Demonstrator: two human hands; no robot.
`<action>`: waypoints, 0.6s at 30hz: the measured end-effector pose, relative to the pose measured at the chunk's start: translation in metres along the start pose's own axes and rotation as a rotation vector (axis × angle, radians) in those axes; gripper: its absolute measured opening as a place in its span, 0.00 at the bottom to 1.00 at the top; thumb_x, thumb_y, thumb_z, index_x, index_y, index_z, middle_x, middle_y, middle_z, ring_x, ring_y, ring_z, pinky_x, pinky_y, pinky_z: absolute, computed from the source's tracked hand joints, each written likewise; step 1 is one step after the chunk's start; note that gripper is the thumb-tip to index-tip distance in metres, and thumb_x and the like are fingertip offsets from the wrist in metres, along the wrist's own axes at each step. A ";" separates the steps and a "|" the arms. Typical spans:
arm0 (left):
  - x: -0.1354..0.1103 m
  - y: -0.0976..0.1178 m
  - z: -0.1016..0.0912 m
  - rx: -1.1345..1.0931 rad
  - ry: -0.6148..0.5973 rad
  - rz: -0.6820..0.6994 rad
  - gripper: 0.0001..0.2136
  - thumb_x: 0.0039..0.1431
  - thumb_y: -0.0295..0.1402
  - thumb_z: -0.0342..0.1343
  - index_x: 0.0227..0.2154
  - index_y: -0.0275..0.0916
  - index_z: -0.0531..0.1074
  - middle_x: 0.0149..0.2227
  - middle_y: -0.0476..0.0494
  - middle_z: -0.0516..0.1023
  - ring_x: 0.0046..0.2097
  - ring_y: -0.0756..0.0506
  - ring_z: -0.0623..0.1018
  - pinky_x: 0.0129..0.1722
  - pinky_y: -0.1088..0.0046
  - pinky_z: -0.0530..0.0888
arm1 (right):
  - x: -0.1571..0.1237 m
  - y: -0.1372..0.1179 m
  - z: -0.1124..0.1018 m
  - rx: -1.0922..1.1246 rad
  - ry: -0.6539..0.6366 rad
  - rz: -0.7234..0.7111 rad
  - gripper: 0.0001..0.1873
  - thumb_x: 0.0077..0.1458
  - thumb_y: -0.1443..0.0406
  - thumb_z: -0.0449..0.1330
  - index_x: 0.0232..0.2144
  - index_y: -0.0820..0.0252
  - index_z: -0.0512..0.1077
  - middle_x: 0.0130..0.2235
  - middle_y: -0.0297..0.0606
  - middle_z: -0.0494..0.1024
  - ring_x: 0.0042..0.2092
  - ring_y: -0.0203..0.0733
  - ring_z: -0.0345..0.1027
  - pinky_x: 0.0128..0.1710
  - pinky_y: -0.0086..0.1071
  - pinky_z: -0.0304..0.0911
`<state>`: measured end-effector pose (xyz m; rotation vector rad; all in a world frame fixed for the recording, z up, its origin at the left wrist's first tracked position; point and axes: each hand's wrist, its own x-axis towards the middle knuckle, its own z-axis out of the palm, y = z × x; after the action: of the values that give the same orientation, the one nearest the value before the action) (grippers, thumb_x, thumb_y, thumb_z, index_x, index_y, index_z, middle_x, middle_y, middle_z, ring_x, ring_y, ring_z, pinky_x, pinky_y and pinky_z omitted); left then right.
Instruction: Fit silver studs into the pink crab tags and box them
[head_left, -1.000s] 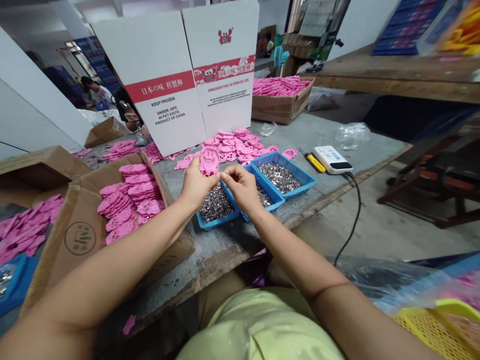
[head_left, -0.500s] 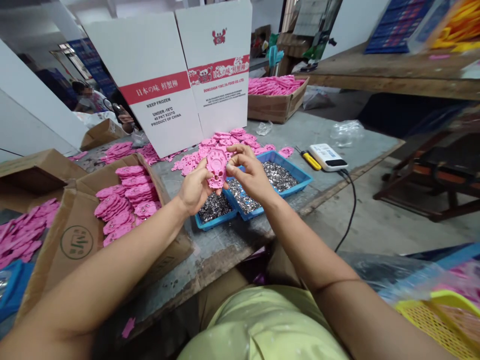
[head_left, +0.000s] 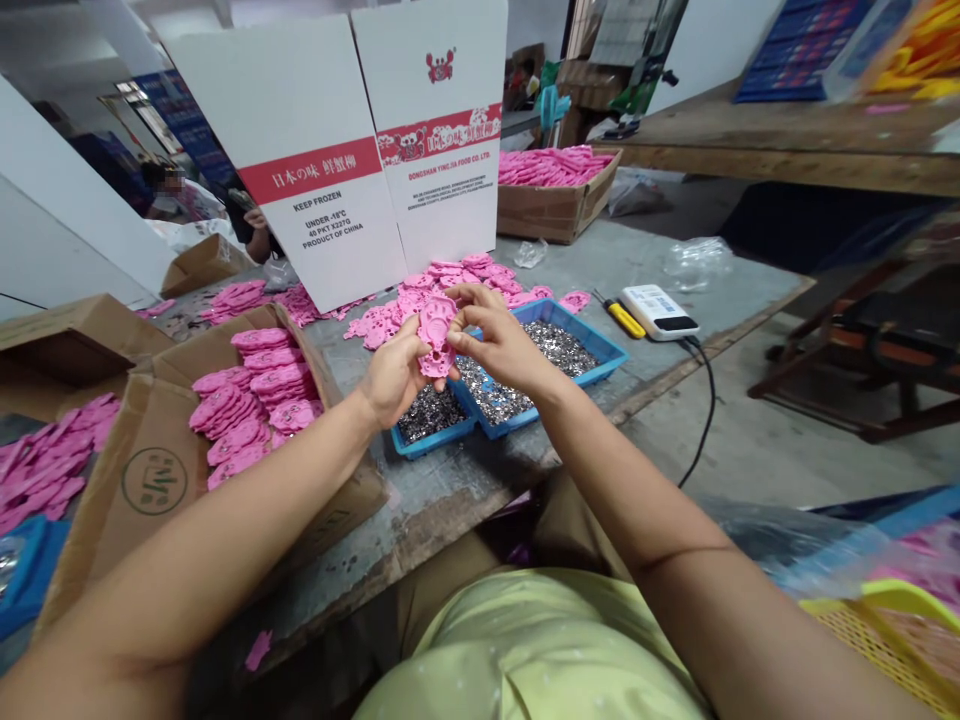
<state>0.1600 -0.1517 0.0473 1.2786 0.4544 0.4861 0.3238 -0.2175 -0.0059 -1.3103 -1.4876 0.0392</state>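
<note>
I hold a pink plastic piece (head_left: 436, 333) upright between both hands, above the blue trays. My left hand (head_left: 391, 378) grips its lower left edge with closed fingers. My right hand (head_left: 496, 338) pinches its right side and top. Below them, two blue trays (head_left: 589, 337) hold heaps of small silver metal parts (head_left: 553, 347). Loose pink pieces (head_left: 465, 280) lie in a pile on the grey table just beyond my hands.
A cardboard box (head_left: 150, 470) with stacked pink pieces sits at left. A white carton (head_left: 352, 150) stands upright behind the pile. A yellow screwdriver (head_left: 621, 318) and a white device (head_left: 659, 311) with a black cable lie at right. Another person (head_left: 176, 190) is far left.
Both hands rose from the tray with the pink piece, which turned upright. My right hand moved from its lower edge to its right side and top.
</note>
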 end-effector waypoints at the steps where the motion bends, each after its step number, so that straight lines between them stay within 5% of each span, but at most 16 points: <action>1: 0.000 -0.001 0.000 0.002 -0.003 0.001 0.27 0.45 0.27 0.55 0.52 0.38 0.71 0.39 0.40 0.79 0.36 0.41 0.81 0.25 0.72 0.70 | 0.000 0.001 0.000 -0.002 -0.010 -0.001 0.08 0.62 0.64 0.64 0.30 0.55 0.72 0.62 0.41 0.72 0.66 0.55 0.61 0.69 0.61 0.57; 18: -0.001 -0.003 -0.002 0.096 -0.054 0.007 0.21 0.49 0.27 0.53 0.48 0.36 0.70 0.42 0.38 0.78 0.32 0.46 0.80 0.22 0.74 0.69 | 0.007 -0.016 -0.018 0.060 -0.235 0.146 0.07 0.60 0.66 0.63 0.29 0.56 0.71 0.60 0.45 0.72 0.68 0.55 0.58 0.72 0.57 0.51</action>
<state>0.1584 -0.1515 0.0441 1.3830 0.4319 0.4388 0.3271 -0.2295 0.0162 -1.3997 -1.5706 0.3403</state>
